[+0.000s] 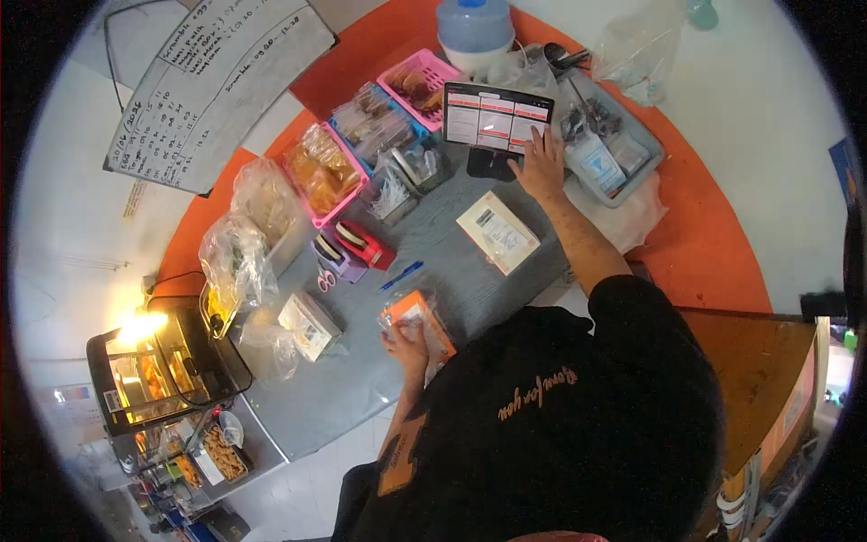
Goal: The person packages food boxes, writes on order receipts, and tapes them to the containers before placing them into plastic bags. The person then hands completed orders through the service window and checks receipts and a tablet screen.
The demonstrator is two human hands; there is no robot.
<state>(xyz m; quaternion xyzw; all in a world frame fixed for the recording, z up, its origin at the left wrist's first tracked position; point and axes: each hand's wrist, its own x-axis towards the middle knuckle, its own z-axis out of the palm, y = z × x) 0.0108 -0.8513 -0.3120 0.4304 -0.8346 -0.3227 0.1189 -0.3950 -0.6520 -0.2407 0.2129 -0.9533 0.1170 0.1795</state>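
My left hand (406,350) rests on an orange-and-white box (437,331) wrapped in clear plastic, its fingers curled over the box's near side. My right hand (540,164) is raised to a tablet (488,116) on a black stand, fingers apart at the lower right of its lit screen. Between the two hands, a white box with a printed label (498,233) lies on the grey table (361,411). A blue pen (402,275) is just beyond the orange box. Another pale box (310,325) sits left of my left hand.
Red (365,244) and purple (339,257) tape dispensers stand near pink scissors (326,279). Behind are pink baskets (368,181) of packets and a water jug (474,27). A grey bin (650,149) is at right, a lit food warmer (149,370) at left.
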